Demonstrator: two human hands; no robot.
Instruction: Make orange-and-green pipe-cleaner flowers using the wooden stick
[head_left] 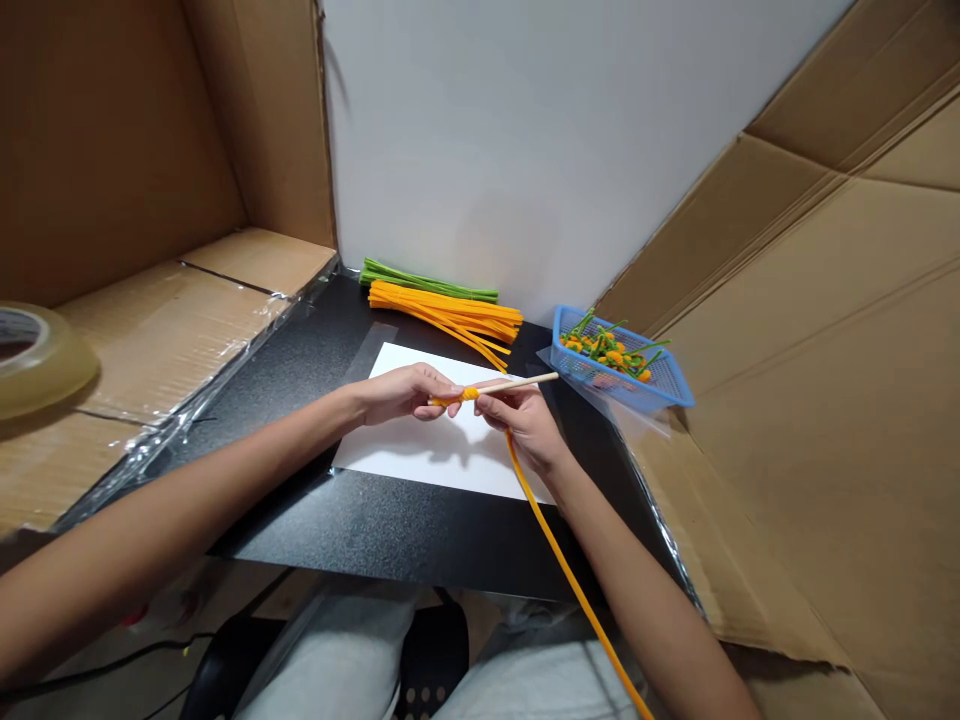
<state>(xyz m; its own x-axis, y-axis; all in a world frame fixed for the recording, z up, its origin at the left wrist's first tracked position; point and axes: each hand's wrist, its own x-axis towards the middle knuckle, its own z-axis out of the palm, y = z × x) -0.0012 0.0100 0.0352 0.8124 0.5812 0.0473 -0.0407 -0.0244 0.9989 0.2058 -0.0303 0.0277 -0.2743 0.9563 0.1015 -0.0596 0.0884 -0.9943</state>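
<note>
Over a white sheet of paper (382,450), my left hand (409,392) pinches the left part of a thin wooden stick (525,382). An orange pipe cleaner (555,545) is coiled around the stick in tight turns just right of my left fingertips. My right hand (525,420) is closed on the pipe cleaner beside the coil, thumb and finger close under the stick. From that hand the long free end hangs down past my right forearm toward my lap. The stick's bare right end points up and to the right.
Behind the paper lie bundles of orange pipe cleaners (442,308) and green pipe cleaners (427,280). A blue basket (664,392) at the right holds several small orange-and-green pieces. Cardboard walls (810,330) flank the black table (322,530). A tape roll (67,365) sits far left.
</note>
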